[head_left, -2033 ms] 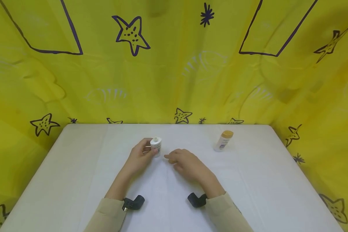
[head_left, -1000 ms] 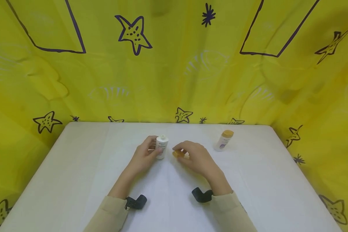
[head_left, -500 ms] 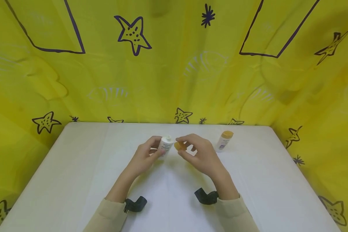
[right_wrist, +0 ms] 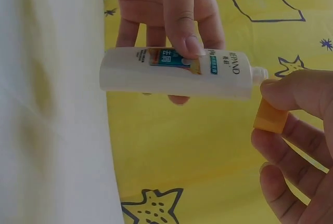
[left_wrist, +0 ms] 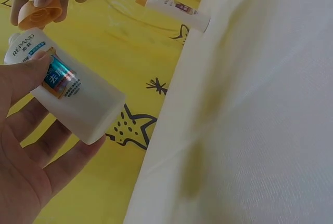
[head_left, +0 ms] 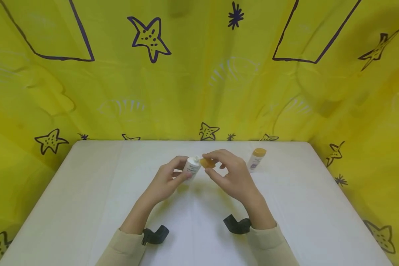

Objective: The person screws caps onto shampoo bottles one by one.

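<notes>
My left hand [head_left: 170, 180] grips a white bottle [head_left: 192, 167] with a bare neck, thumb across its printed label, fingers behind. The bottle is raised off the table and tilted toward the right. My right hand [head_left: 231, 173] pinches an orange cap [head_left: 207, 163] between thumb and fingers, just beside the bottle's neck. In the left wrist view the hollow underside of the cap [left_wrist: 39, 15] shows near the bottle's top [left_wrist: 67, 86]. The right wrist view has the cap [right_wrist: 270, 116] beside the open neck [right_wrist: 258, 75], not over it.
A second white bottle [head_left: 255, 160] with an orange cap on stands on the white-covered table [head_left: 86, 192], behind and right of my right hand. A yellow curtain [head_left: 179, 85] with drawn stars hangs at the table's back and sides. Each wrist wears a black camera mount [head_left: 156, 235].
My right hand has picked the orange cap up from the table and brought it up beside the bottle's neck. The left hand has moved the bottle slightly right, raised it and tilted it.
</notes>
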